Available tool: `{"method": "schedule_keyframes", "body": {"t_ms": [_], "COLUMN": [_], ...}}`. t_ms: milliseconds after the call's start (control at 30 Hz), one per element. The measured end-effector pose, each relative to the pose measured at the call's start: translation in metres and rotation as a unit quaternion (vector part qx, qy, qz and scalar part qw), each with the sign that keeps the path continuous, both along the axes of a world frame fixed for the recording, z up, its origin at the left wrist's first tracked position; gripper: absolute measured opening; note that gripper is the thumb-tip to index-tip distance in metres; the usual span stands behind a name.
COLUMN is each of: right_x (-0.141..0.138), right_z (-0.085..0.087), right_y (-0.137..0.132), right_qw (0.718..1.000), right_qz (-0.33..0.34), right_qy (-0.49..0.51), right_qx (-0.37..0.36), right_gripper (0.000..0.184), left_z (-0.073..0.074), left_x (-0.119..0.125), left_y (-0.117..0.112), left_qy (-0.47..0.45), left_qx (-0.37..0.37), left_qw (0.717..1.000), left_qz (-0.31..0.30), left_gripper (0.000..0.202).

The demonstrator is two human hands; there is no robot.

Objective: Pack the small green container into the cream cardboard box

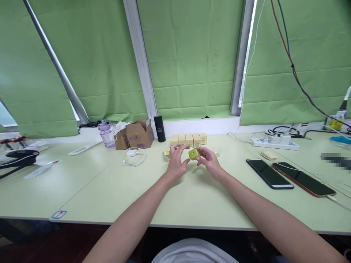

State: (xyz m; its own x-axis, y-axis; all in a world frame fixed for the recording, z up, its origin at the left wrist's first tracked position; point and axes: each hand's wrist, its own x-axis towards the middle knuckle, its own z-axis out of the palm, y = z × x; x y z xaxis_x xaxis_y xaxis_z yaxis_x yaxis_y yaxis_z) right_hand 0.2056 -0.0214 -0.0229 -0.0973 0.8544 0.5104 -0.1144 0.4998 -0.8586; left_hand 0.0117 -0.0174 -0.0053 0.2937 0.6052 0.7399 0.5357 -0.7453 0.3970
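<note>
A small green rounded-square piece [193, 154] with a dark dimple in its face is held above the table, pinched in the fingertips of my right hand [210, 162]. My left hand [176, 162] is just left of it, thumb and fingers spread, with a narrow gap to the piece. What exactly the piece is, I cannot make out. Behind my hands stands a row of small pale-yellow boxes [189, 139] with green patches on their fronts. Another pale-yellow box [166, 154] is partly hidden by my left hand. Beyond my right hand sits a clear plastic container [216, 151] with something yellow in it.
Two phones [270, 173] [304, 179] lie on the table [123, 204] at the right, near a cream case [269, 155] and a power strip [274, 143]. To the left are a white cable [135, 157], cardboard box [138, 135], black cylinder [159, 129] and purple bottle [106, 136].
</note>
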Motion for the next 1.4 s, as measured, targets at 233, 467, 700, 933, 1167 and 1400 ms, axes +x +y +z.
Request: {"method": "schedule_keyframes", "body": {"t_ms": [233,467,700,933,1167,1400], "right_x": [-0.003,0.006,0.006,-0.004,-0.009,-0.006], "right_z": [-0.001,-0.005,-0.006,0.004,0.006,0.009], "right_y": [-0.003,0.004,0.012,0.031,0.039,0.027], "right_qw": [0.999,0.977,0.795,0.707,0.699,0.734], "right_qz": [0.004,-0.131,-0.218,-0.196,-0.200,-0.232], "right_qy": [-0.032,-0.148,-0.546,-0.671,-0.679,-0.623], "right_qx": [0.015,0.081,0.152,0.103,0.101,0.137], "right_gripper": [0.043,0.029,0.046,0.043,0.033,0.026], "left_z": [0.001,0.004,0.003,-0.003,-0.008,-0.007], "left_x": [0.001,0.002,-0.003,-0.005,-0.006,-0.006], "left_y": [-0.005,0.000,0.013,0.023,0.026,0.027], "left_qy": [0.099,0.002,-0.142,-0.202,-0.222,-0.239], "left_qx": [0.038,0.000,-0.096,-0.146,-0.159,-0.161], "left_qw": [0.994,1.000,0.985,0.966,0.956,0.950], "left_qz": [-0.006,-0.002,-0.011,-0.071,-0.107,-0.124], "left_gripper": [0.061,0.046,0.051,0.048,0.048,0.049]}}
